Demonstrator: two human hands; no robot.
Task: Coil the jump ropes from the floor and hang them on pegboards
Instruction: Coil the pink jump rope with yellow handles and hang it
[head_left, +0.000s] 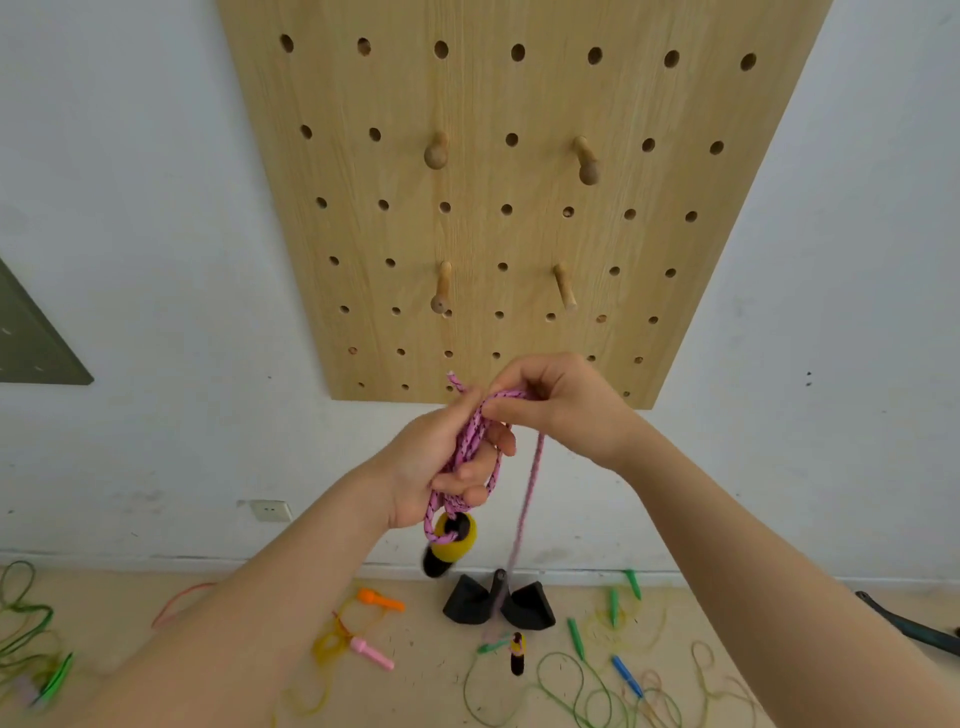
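Pink rope (470, 447) looped round curled left hand (441, 467) fingers, right hand (561, 405) pinching a strand above

Down on the tan floor (426, 691) it's a scatter of ropes. Far left, a green rope (26, 629) lies in loose loops. Left of centre, an orange handle (382, 600) and a pink handle (371, 653) sit beside a yellow tangle (327, 647). Centre, a black stand (498, 603) sits against the wall's base, a yellow-and-black handle (517, 653) just in front of it. To the right, green handles (575, 638), a blue handle (627, 675) and thin green cord (561, 686) (all looped and overlapping) sprawl.
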